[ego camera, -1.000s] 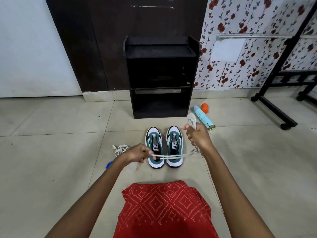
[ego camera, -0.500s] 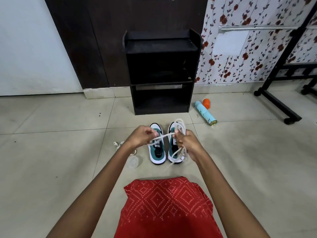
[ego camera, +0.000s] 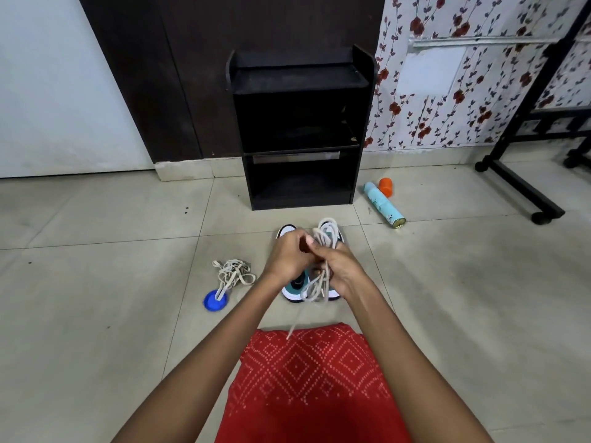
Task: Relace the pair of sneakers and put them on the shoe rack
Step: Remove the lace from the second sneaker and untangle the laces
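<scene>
Hands meet above the teal-and-white sneakers (ego camera: 291, 292), white flat shoelace (ego camera: 325, 238) bunched between them

A second ago the shoelace was stretched taut between hands held apart; now it is gathered in loops, so threading looks not yet begun; the left hand (ego camera: 287, 257) pinches it with curled fingers; the right hand (ego camera: 340, 266) grips the bundle, loops showing above and below the fist; the sneakers stand on the floor, just near of the black wooden shoe rack (ego camera: 300, 129).

Left hand (ego camera: 287, 260) and right hand (ego camera: 339, 267) grip a white lace (ego camera: 327, 234) above sneakers (ego camera: 292, 291).
</scene>
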